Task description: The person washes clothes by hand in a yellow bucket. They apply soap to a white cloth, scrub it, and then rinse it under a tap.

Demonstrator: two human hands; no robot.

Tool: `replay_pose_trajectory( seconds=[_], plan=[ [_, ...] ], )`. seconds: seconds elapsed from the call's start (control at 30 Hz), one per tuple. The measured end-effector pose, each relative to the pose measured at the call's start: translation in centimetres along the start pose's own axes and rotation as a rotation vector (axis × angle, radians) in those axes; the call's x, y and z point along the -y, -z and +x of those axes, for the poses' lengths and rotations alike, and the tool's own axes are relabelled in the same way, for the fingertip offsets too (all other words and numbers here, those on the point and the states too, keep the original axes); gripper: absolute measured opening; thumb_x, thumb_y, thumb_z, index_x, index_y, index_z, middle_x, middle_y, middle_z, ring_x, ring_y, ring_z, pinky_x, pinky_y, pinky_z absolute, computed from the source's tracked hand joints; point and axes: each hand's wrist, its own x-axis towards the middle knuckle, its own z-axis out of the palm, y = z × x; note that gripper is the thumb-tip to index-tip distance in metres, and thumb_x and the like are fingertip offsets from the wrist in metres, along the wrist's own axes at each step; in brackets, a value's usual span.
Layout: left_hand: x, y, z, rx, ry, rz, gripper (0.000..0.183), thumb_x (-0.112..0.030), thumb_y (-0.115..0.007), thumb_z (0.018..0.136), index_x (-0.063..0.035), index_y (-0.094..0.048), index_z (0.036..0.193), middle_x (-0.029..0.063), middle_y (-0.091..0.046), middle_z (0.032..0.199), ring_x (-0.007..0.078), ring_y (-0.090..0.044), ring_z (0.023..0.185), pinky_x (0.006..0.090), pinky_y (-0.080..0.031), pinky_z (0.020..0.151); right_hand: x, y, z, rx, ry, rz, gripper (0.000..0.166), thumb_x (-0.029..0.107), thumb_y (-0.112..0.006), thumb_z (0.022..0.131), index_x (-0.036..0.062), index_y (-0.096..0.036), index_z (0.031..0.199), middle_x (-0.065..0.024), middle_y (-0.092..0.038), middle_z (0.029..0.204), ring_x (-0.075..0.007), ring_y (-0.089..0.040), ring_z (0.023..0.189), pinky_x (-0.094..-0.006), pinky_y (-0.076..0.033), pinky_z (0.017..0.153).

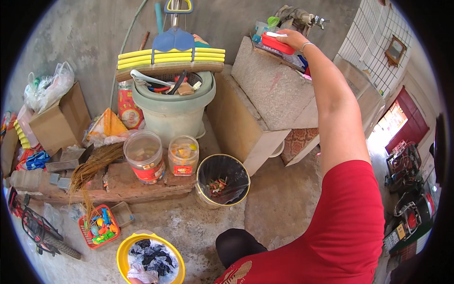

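Observation:
My right hand (291,38) reaches out to the upper right and grips a red plastic container (277,44) with a white piece on its top. The container is over the cluttered top of a rough stone slab (273,81). At the bottom left stands a yellow basin (122,254) holding dark and pale cloths (154,257) among white suds. A small skin-toned patch by the pale cloth at the frame's bottom edge may be part of my left hand; too little shows to tell what it does.
A bin (222,203) lined with a black bag holds scraps. Two clear plastic jars (144,156) stand on the brick ledge (142,191) before a grey-green bucket (170,117) and a sponge mop (173,42). A red toy basket (101,243) and a bicycle wheel (58,245) are left.

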Motion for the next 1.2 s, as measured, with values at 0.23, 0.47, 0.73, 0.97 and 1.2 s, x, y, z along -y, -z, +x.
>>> replay_pose_trajectory(
  seconds=[0.23,0.47,0.73,0.97,1.2],
  plan=[
    [0.9,-4.0,-0.7,-0.073,-0.117,0.229,0.01,-0.014,-0.044,0.088,-0.0077,-0.052,0.085,0.0014,-0.051,0.081,0.0151,-0.048,0.076,0.0288,-0.041,0.07,-4.7,-1.0,0.9,-0.06,-0.03,-0.067,0.039,0.037,-0.047,0.088,0.01,-0.059,0.114,-0.0161,-0.061,0.109,-0.0255,-0.058,0.099,-0.0324,-0.043,0.086],
    [-1.0,-4.0,-1.9,0.125,-0.157,0.2,0.012,-0.008,-0.043,0.087,-0.0085,-0.046,0.076,-0.0007,-0.044,0.076,0.0123,-0.043,0.07,0.0251,-0.038,0.065,-1.5,-2.5,-1.3,-0.284,-0.135,-0.218,0.042,0.048,-0.058,0.078,0.0153,-0.064,0.102,-0.0138,-0.062,0.104,-0.0296,-0.058,0.099,-0.0394,-0.045,0.084],
    [-2.4,-4.3,-3.7,0.079,-0.219,0.188,0.015,-0.01,-0.046,0.086,-0.0106,-0.042,0.071,-0.002,-0.038,0.071,0.0107,-0.038,0.065,0.0242,-0.034,0.06,-2.1,-1.7,-3.4,-0.209,-0.238,-0.322,0.033,0.036,-0.069,0.073,0.0183,-0.064,0.101,-0.014,-0.059,0.109,-0.0299,-0.057,0.103,-0.0384,-0.045,0.087],
    [-2.1,-6.9,-4.2,0.022,-0.194,-0.055,0.007,-0.011,-0.047,0.088,-0.0077,-0.048,0.081,0.0008,-0.047,0.078,0.012,-0.046,0.071,0.0265,-0.041,0.067,-4.0,-3.5,-4.2,-0.414,-0.262,-0.338,0.038,0.033,-0.069,0.073,0.0167,-0.059,0.106,-0.0168,-0.056,0.11,-0.0342,-0.052,0.107,-0.0402,-0.043,0.09],
    [-3.3,-7.2,-5.7,0.103,-0.073,-0.305,0.035,-0.02,-0.034,0.094,-0.0023,-0.045,0.122,0.0131,-0.055,0.114,0.0267,-0.054,0.098,0.0458,-0.045,0.089,9.2,-3.0,-11.6,-0.611,0.323,0.119,0.04,0.019,-0.063,0.079,-0.0024,-0.055,0.113,-0.0174,-0.06,0.108,-0.0218,-0.056,0.098,-0.0297,-0.044,0.085]
  ],
)
